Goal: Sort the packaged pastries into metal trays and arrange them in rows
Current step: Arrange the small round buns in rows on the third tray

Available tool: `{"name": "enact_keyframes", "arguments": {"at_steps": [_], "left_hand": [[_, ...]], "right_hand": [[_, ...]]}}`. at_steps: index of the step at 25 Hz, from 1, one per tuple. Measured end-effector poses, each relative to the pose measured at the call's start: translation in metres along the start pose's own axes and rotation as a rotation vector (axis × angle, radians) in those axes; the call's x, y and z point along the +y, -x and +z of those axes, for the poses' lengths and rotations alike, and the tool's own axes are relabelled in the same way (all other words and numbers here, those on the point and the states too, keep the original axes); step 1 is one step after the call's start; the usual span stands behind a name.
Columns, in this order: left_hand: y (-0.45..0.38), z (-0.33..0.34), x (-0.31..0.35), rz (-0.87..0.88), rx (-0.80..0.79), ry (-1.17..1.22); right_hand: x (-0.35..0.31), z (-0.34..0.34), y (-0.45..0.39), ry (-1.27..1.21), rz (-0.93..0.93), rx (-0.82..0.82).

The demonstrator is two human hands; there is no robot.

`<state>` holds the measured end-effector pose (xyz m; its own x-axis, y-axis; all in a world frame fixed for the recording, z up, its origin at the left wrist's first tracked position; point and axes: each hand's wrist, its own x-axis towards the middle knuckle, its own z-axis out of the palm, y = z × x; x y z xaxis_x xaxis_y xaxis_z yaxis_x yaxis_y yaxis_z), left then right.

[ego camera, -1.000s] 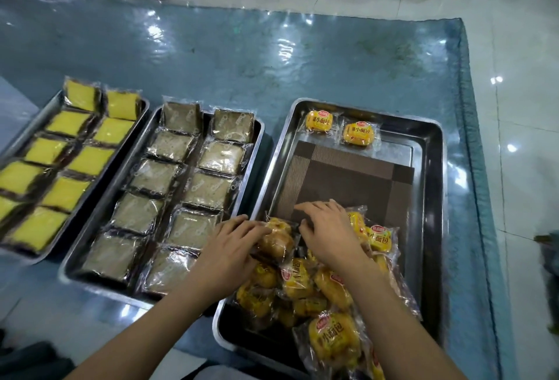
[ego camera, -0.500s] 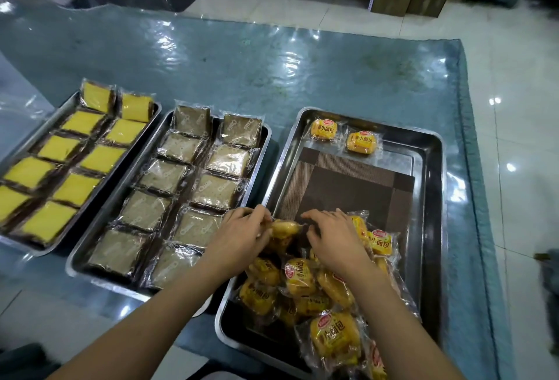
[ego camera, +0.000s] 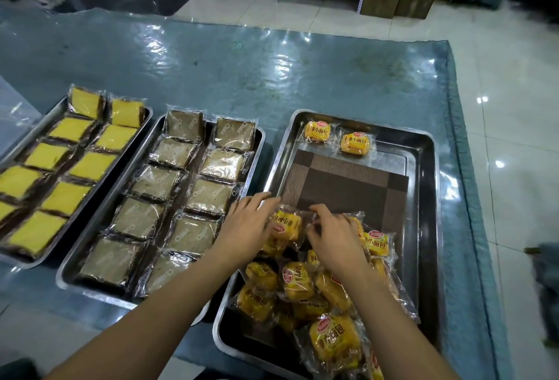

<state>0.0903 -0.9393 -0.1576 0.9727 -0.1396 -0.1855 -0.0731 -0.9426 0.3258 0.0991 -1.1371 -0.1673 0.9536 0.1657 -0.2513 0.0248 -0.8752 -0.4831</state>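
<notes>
Three metal trays are sitting side by side on a table covered in glossy blue-green plastic (ego camera: 272,77). The right tray (ego camera: 425,228) is holding a brown woven mat (ego camera: 341,183), two wrapped yellow buns lying in a row at its far end – one on the left (ego camera: 317,131), one just beside it on the right (ego camera: 354,143) – and a loose heap of wrapped buns (ego camera: 302,292) piling up at its near end. Both hands are working at the far edge of that heap. The left hand (ego camera: 246,231) is gripping one wrapped bun (ego camera: 286,225) by its left side, fingers curling over the wrapper. The right hand (ego camera: 334,236) is pinching the clear wrapper at that same bun's right edge, its fingertips bent down over the mat's near border. The middle tray (ego camera: 99,228) is lying full of brownish wrapped cake slices (ego camera: 208,196) in two rows, and the left tray (ego camera: 145,116) is carrying bright yellow wrapped slices (ego camera: 90,165), also in two rows – partly cut off by the picture's left edge.
</notes>
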Motion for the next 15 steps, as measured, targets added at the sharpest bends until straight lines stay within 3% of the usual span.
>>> {"name": "enact_keyframes", "arguments": {"at_steps": [5,15], "left_hand": [[0.013,0.017,-0.011,0.093,-0.102,-0.096],[-0.005,0.031,0.0,0.098,-0.197,-0.206]], "right_hand": [[-0.003,0.001,-0.004,0.017,0.008,0.007],[0.003,0.011,-0.017,0.171,-0.102,-0.081]]}}
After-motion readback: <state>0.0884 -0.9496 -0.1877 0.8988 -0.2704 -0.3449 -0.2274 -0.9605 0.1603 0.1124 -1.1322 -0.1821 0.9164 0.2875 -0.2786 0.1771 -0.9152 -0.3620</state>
